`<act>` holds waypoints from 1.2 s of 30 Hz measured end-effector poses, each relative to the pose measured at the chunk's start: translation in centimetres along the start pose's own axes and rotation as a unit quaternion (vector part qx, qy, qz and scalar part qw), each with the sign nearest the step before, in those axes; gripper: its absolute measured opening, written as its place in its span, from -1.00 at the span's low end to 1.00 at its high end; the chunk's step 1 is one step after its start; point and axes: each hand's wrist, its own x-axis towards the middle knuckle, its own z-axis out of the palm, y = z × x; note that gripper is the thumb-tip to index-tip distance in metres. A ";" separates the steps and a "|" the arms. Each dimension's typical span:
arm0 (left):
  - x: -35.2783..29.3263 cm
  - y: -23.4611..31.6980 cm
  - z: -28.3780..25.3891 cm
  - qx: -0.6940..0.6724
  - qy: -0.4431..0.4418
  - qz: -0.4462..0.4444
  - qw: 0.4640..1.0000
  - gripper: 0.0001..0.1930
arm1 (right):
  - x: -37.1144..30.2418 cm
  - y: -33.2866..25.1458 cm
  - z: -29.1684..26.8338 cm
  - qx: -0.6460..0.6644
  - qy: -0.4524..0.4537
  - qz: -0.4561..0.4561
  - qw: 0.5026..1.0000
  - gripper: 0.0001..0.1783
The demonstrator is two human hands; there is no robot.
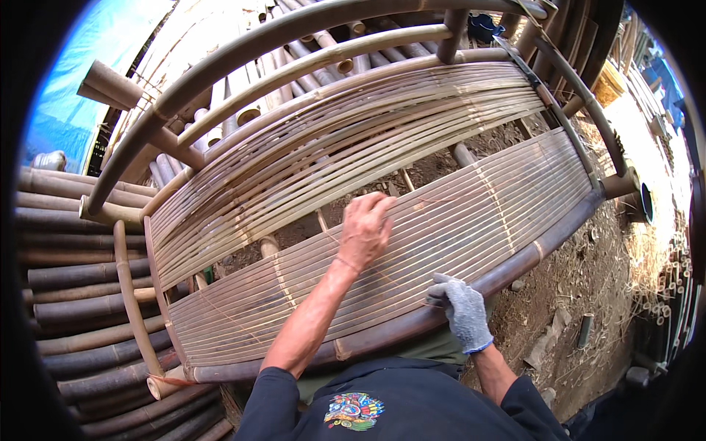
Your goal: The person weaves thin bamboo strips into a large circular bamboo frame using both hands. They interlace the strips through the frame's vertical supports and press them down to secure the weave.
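A bamboo bench with dark round rails stands in front of me. Narrow bamboo slats cover the front of its seat, tied across by pale bindings. A second band of slats lies beyond an open gap, where cross supports show. My left hand, bare, is curled over the seat slats near that gap; its fingertips are partly hidden. My right hand, in a grey glove, rests by the front rail with fingers bent and close together. Whether either hand grips a small piece, I cannot make out.
Thick bamboo poles are stacked at the left, close to the bench's end. More poles lie behind its curved back rail. Dirt ground with dry scraps extends at the right. A blue tarp hangs at far left.
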 end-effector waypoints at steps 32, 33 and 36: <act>4.8 3.7 9.4 0.027 -0.139 0.098 0.985 -0.83 | 6.2 6.3 -19.6 0.169 0.112 0.214 0.956 -0.80; 5.7 3.5 9.4 0.048 -0.125 0.133 0.982 -0.91 | 6.3 6.9 -19.3 0.103 0.170 0.213 0.957 -0.78; 6.1 2.9 9.0 0.102 -0.187 0.185 0.959 -0.89 | 6.1 9.2 -18.0 -0.198 0.195 0.162 0.947 -0.70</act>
